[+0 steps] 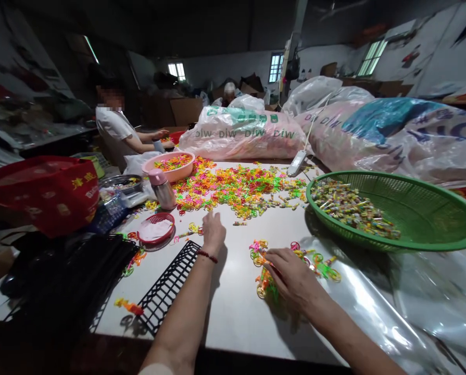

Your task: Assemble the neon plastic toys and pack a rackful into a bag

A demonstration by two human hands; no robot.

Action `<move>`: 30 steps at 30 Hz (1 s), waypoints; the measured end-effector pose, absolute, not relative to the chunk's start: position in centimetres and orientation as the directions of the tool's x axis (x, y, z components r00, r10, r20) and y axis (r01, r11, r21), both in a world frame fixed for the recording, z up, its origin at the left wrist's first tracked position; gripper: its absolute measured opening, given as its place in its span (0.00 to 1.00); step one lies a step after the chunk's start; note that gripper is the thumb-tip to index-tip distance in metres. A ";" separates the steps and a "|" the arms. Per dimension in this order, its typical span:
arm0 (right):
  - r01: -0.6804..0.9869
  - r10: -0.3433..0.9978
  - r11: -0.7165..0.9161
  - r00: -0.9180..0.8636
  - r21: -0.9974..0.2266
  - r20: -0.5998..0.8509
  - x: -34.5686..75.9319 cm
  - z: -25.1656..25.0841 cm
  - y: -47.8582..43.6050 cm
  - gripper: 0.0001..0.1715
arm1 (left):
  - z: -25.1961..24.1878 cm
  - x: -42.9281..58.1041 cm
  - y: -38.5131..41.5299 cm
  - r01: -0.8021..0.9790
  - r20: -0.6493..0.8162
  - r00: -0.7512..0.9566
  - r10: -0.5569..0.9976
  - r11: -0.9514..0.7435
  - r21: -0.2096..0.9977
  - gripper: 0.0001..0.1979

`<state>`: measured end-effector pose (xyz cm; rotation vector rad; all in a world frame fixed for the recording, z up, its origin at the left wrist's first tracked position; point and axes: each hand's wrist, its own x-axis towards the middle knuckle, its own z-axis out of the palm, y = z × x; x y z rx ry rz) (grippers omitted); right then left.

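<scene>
My left hand (213,232) reaches forward over the white table (233,307), fingers curled down near small loose plastic pieces at the edge of a big heap of neon plastic pieces (236,188). A red bead bracelet sits on that wrist. My right hand (293,278) rests lower right, fingers closed on a small cluster of coloured plastic toys (266,281) lying on the table. More of these toys (318,263) lie just beyond it.
A green mesh basket (431,237) with small parts stands at the right, a pink bowl (170,165) and a metal flask (163,188) at the left. Black grid rack (166,286), red bag (45,192), large filled plastic sacks (244,133) behind. Another person (117,130) sits far left.
</scene>
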<state>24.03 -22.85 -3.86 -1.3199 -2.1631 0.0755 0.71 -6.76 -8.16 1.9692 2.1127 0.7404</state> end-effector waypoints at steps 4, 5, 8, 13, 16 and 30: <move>0.823 0.833 0.545 -0.509 -0.162 0.216 20.8 -2.6 -16.7 0.10 | -7.5 4.4 -2.5 0.798 0.201 0.299 0.933 -0.360 0.484 0.25; 0.824 0.829 0.555 -0.538 -0.110 0.153 20.0 -2.8 -15.1 0.08 | -7.5 5.3 -1.5 0.783 0.189 0.340 0.921 -0.388 0.485 0.25; 0.812 0.812 0.583 -0.583 -0.006 0.042 18.5 -4.4 -11.0 0.09 | -7.5 6.7 0.7 0.771 0.136 0.394 0.909 -0.408 0.489 0.21; 0.825 0.824 0.565 -0.566 0.018 0.029 18.3 -7.3 -6.6 0.19 | -8.2 5.0 0.4 0.814 0.094 0.294 0.951 -0.301 0.496 0.16; 0.805 0.805 0.594 -0.594 0.001 -0.004 18.3 -8.3 -5.3 0.22 | -8.7 3.2 -0.9 0.821 0.094 0.186 0.978 -0.207 0.532 0.14; 0.852 0.870 0.480 -0.492 -0.210 -0.006 19.2 -6.3 -8.6 0.05 | -8.3 0.2 -5.6 0.236 0.084 -0.275 0.958 -0.018 0.972 0.17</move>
